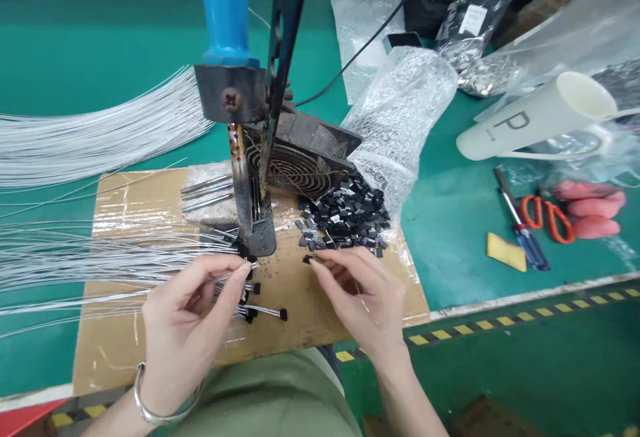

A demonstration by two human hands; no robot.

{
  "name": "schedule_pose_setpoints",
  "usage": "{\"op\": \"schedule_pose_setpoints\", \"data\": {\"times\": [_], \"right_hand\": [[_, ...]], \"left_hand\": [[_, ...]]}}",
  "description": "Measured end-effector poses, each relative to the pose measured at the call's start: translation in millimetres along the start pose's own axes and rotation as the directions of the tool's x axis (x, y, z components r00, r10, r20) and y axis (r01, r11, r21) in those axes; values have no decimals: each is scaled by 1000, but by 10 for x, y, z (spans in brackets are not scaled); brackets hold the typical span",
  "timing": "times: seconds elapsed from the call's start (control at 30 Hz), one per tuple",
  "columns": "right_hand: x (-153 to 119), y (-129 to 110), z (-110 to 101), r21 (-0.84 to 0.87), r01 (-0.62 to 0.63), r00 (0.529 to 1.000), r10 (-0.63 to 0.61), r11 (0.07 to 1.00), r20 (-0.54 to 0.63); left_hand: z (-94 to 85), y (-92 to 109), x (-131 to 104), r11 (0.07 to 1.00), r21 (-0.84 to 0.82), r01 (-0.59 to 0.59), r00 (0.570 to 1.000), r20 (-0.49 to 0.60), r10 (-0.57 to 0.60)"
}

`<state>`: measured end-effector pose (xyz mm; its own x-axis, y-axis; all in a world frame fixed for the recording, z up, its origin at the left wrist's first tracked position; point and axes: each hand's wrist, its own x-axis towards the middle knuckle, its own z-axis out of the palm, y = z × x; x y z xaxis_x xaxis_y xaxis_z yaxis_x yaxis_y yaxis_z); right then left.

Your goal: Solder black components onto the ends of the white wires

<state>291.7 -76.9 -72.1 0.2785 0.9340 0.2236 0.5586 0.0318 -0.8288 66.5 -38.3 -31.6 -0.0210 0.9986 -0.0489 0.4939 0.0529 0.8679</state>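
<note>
My left hand [197, 314] pinches the end of a thin light-coloured wire [255, 265] between thumb and forefinger. Across a short gap, my right hand [363, 290] grips a small black connector [307, 259] at its fingertips. A heap of black connectors [345, 214] lies just beyond the right hand. Below and beside the left fingers are wires with black connectors on their ends, one connector [283, 314] sticking out to the right. Directly ahead, a blue-handled soldering iron [226, 17] is clamped in a stand, its metal barrel [243, 184] pointing down near the left fingers.
Under the hands is a brown cardboard sheet [115, 357] on a green table. Behind the iron sits a round-grilled fan [300, 164]. A wire bundle [100, 137] stretches left. Bubble wrap [400, 117], a white mug [535, 117], orange-handled scissors [557, 220] and a yellow sponge [506, 252] lie right.
</note>
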Motion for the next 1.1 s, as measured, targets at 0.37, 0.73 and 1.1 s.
{"op": "schedule_pose_setpoints", "data": {"times": [0.37, 0.73, 1.1], "right_hand": [[25, 34, 127, -301, 270, 962, -268, 915, 49], [-19, -269, 206, 301, -260, 966, 252, 917, 64], [24, -476, 375, 617, -416, 904, 375, 668, 203]], "left_hand": [[-34, -37, -14, 999, 6, 39, 999, -1, -39], [-46, 71, 56, 1000, 27, -6, 1000, -27, 6], [-42, 173, 123, 995, -91, 48, 998, -26, -51]]}}
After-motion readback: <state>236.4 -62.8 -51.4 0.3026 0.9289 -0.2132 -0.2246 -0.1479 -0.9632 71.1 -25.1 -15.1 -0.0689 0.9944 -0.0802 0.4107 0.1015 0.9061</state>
